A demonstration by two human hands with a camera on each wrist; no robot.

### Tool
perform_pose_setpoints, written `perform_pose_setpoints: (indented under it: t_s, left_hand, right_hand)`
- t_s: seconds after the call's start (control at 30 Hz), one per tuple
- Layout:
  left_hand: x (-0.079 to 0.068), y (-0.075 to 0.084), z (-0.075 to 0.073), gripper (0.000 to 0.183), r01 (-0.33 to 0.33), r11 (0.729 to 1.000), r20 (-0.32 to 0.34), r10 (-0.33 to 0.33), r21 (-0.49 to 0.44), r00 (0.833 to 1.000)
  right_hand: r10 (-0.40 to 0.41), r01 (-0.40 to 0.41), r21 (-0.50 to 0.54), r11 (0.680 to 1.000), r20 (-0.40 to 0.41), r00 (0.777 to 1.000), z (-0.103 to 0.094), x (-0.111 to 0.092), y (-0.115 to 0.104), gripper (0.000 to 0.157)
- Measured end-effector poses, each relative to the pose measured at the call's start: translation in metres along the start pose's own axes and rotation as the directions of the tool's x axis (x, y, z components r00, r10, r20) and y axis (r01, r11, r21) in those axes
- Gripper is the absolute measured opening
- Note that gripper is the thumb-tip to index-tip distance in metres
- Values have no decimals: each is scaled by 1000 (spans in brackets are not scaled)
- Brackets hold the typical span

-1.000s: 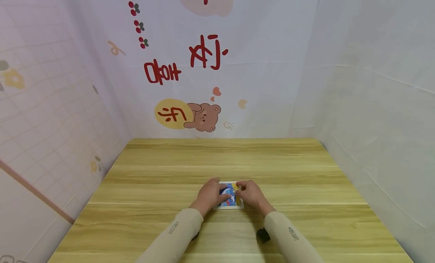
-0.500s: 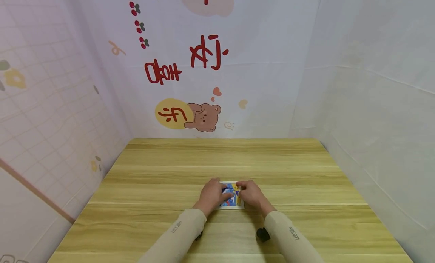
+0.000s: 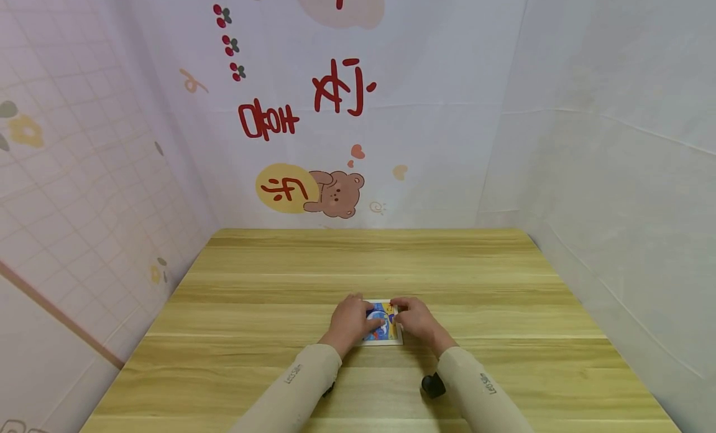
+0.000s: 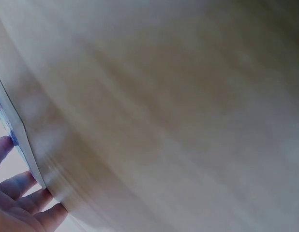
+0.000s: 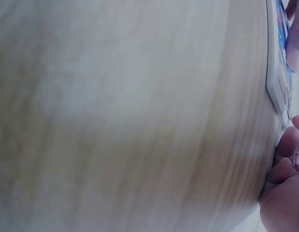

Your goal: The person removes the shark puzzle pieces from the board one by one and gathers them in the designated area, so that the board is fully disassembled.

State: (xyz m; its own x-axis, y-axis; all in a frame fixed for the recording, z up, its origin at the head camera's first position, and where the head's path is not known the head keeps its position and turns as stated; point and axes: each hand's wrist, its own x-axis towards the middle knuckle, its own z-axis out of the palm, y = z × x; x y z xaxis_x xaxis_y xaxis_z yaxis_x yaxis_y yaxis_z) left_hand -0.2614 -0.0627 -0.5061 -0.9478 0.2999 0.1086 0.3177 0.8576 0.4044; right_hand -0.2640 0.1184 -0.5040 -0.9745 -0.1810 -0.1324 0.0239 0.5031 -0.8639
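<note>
A small flat picture board (image 3: 376,331), blue with some yellow and a white border, lies on the table. My left hand (image 3: 348,321) holds its left side, the thumb reaching over the printed face. In the left wrist view the left fingers (image 4: 36,197) meet the white edge near a corner. On the opposite side, my right hand (image 3: 418,320) has thumb and index finger at the right border. Curled right fingers (image 5: 284,169) show beside the board's corner in the right wrist view. What lies under the fingertips is hidden.
The wood-grain table (image 3: 252,284) spreads around the hands. White cloth walls (image 3: 436,110) with printed characters and a bear enclose its back and sides. A black object (image 3: 433,386) sits at the right wrist, beside the beige sleeve.
The left hand and its thumb have shifted slightly right over the board. The right thumb has drawn back a little toward the right border. The board stays nearly in place.
</note>
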Motion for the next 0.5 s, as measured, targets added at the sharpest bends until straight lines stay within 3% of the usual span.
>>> perform_pose_setpoints:
  t_s: [0.37, 0.5]
  left_hand:
    - [-1, -1, -1, 45, 4, 1000, -6, -4, 1, 1000]
    - [0, 0, -1, 44, -2, 1000, -13, 2, 3, 1000]
  right_hand:
    - [33, -32, 65, 997, -15, 999, -1, -3, -3, 42]
    - [5, 0, 89, 996, -48, 999, 1, -2, -5, 39]
